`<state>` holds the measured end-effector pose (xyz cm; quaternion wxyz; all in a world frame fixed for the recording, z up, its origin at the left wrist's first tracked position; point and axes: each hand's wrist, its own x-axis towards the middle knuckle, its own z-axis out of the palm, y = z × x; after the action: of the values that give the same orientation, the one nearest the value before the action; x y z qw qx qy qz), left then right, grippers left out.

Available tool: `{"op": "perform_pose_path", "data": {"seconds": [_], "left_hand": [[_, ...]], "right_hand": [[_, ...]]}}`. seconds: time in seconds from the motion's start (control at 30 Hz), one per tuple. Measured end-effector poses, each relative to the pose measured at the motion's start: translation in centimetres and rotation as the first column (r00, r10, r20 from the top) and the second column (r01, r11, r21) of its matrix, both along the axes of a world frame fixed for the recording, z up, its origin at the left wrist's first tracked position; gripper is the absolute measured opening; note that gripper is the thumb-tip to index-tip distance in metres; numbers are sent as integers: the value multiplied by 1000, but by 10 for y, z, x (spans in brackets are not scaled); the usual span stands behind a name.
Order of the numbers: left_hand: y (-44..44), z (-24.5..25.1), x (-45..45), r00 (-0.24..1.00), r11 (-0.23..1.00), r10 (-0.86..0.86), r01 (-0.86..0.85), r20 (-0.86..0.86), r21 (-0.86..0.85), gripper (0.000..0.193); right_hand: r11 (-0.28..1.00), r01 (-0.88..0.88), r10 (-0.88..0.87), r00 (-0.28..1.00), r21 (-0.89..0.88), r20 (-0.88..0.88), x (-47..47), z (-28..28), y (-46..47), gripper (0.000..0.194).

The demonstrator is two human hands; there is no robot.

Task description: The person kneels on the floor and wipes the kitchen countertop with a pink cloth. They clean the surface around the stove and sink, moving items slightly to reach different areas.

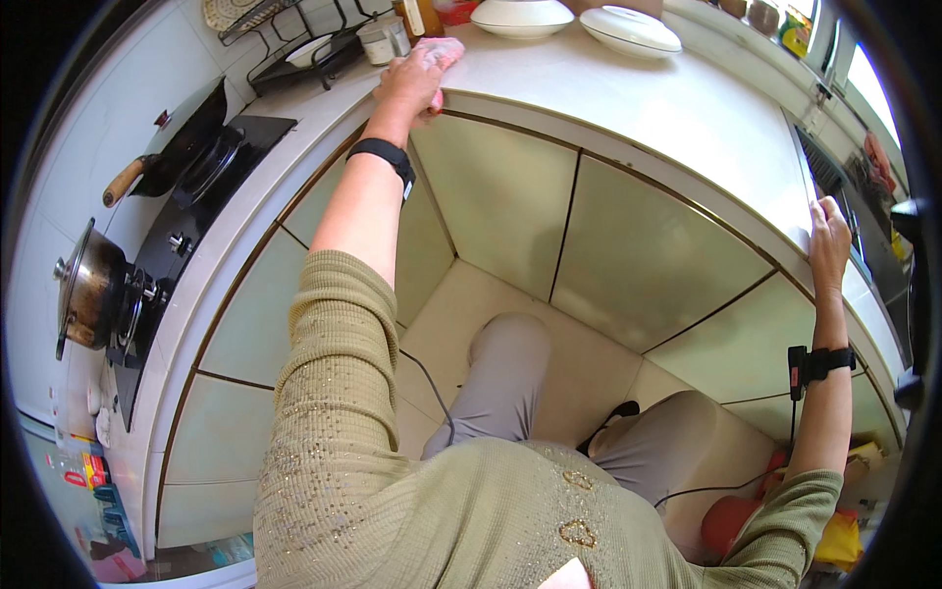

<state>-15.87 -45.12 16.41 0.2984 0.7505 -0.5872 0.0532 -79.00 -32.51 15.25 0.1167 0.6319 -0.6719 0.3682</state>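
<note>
My left hand point(409, 82) presses a pink and white cloth point(441, 51) onto the corner of the white countertop point(625, 103), with part of the cloth hanging over the front edge. Close beyond it stand a pale mug point(384, 41) and an amber jar point(418, 18). Far to the right, my right hand point(830, 234) rests with curled fingers on the counter's edge beside the sink point(846, 184). Its palm side is hidden, so a grip on the edge cannot be made out.
Two lidded white dishes point(522, 18) point(630, 31) stand at the back. On the left, a wok point(184, 140) and a lidded pot point(96, 287) sit on the gas hob point(165, 272). A black wire rack point(294, 62) holds a bowl. Pale cabinet doors point(662, 250) line the counter front.
</note>
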Motion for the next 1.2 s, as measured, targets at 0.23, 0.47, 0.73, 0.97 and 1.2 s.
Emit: {"op": "perform_pose_path", "data": {"seconds": [0.23,0.47,0.73,0.97,1.2], "left_hand": [[5,-10,-5,991,997,-8,17,131,-69,53],[18,-29,-38,953,920,-150,232,262,-317,42],[68,-37,-155,878,773,-340,466,337,-431,41],[98,-39,-233,826,660,-431,564,364,-497,36],[116,-52,-300,815,627,-373,573,443,-528,35]], "right_hand": [[998,-22,22,1000,-53,1,7,0,3,29],[995,-65,70,996,-75,58,16,4,6,30],[993,-45,52,996,-106,68,20,5,5,28],[997,-10,17,996,-79,90,21,6,5,28],[993,-12,23,995,-115,95,23,6,6,29]]}}
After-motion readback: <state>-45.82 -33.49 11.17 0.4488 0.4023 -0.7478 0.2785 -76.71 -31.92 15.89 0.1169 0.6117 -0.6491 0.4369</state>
